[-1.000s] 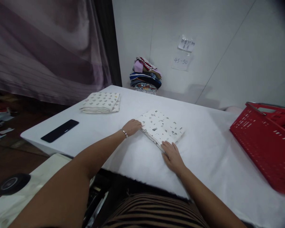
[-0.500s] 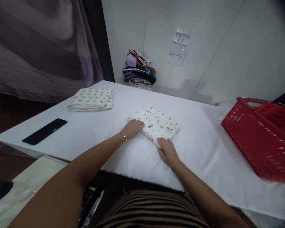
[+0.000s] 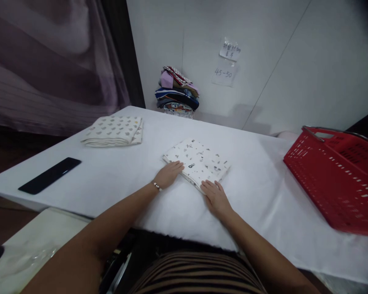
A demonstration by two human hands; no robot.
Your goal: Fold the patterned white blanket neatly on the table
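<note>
A folded white cloth (image 3: 202,157) with small dark and grey prints lies flat in the middle of the white-covered table (image 3: 251,196). My left hand (image 3: 168,173) rests on its near left edge, fingers stretched out. At the near right corner, my right hand (image 3: 216,198) lies with its fingers flat on the fabric. Neither hand grips anything. Several layers show along the cloth's near edge between my hands. Further left sits another folded cloth (image 3: 113,130), cream with a leaf-like pattern, apart from both hands.
A black flat object (image 3: 50,175), like a phone, lies on the left of the table. On the right stands a red plastic basket (image 3: 331,175) with a metal handle. A stack of folded clothes (image 3: 178,92) is behind the far edge, near paper notes (image 3: 223,73) on the wall.
The view has shifted slightly. My right hand's fingers have straightened out flatter on the cloth's near corner. My left hand stays at the near left edge, and the cloth remains folded.
</note>
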